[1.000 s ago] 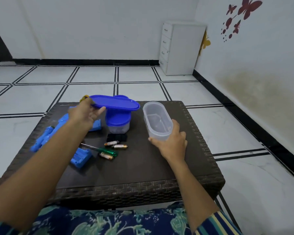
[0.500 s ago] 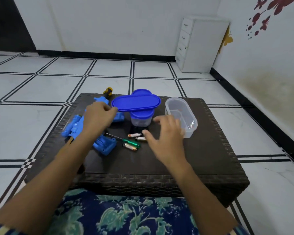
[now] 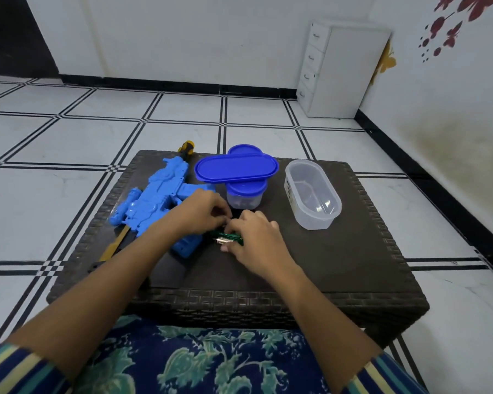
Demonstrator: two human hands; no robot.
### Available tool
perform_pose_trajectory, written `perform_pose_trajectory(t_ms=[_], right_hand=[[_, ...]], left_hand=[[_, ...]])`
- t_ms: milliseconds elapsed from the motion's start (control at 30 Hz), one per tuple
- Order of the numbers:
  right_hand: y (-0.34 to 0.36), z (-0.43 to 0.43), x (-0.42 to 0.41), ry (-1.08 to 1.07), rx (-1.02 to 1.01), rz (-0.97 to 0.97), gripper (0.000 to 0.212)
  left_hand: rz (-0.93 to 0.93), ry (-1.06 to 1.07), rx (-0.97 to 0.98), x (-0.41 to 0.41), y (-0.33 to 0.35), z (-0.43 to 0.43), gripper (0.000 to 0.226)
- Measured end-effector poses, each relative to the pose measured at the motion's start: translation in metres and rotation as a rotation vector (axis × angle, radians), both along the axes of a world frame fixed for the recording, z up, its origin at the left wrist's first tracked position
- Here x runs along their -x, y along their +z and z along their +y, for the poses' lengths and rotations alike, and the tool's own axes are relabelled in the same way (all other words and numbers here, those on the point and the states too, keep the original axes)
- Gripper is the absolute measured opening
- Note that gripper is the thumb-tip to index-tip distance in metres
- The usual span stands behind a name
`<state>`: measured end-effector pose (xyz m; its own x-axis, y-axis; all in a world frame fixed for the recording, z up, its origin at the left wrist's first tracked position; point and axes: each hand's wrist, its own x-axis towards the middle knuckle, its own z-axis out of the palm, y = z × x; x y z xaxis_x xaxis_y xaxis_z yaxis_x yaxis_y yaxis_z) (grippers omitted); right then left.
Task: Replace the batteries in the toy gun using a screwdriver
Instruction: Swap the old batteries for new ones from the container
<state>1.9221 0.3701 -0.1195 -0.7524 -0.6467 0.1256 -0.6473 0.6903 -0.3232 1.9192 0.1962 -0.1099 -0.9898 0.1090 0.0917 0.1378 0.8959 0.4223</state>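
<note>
Both hands meet fingertip to fingertip, fingers curled down onto the table point(image 3: 325, 265). From under the right hand point(image 3: 254, 240) peek the green screwdriver point(image 3: 234, 237) and one battery point(image 3: 223, 240); I cannot tell whether it grips either. The left hand point(image 3: 201, 213) hides whatever it may be pinching. The toy gun point(image 3: 154, 200) lies left of it, partly under the forearm. Beyond the knuckles a small tub point(image 3: 244, 199) carries a loose blue lid point(image 3: 236, 167); the clear container point(image 3: 312, 194) stands well right.

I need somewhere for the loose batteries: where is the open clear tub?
In the head view, the clear tub stands on the table's right side, right of the small blue-lidded jar and beyond the right hand.
</note>
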Motion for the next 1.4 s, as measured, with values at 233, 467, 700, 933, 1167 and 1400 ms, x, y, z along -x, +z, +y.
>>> perform_pose_trajectory(t_ms=[233,467,700,933,1167,1400], right_hand=[[0.003,0.003,-0.002,0.036,-0.046,0.022,0.028],[0.009,0.021,0.007,0.086,-0.022,-0.144,0.025],[0.007,0.044,0.031,-0.082,0.312,-0.164,0.015],[-0.005,0.037,0.041,-0.036,0.224,-0.240,0.014],[0.007,0.049,0.036,-0.046,0.378,-0.251,0.014],[0.029,0.096,0.052,-0.623,0.691,0.165,0.014]], left_hand=[[-0.069,-0.030,0.062,-0.001,0.001,0.001,0.014],[-0.152,-0.025,0.062,0.005,0.011,0.002,0.011],[0.053,0.154,-0.321,-0.020,0.015,-0.005,0.006],[0.139,0.356,-0.663,-0.024,0.028,0.005,0.010],[0.216,0.407,-0.666,0.009,0.051,0.030,0.013],[0.188,0.324,-0.488,0.063,0.066,0.087,0.029]])
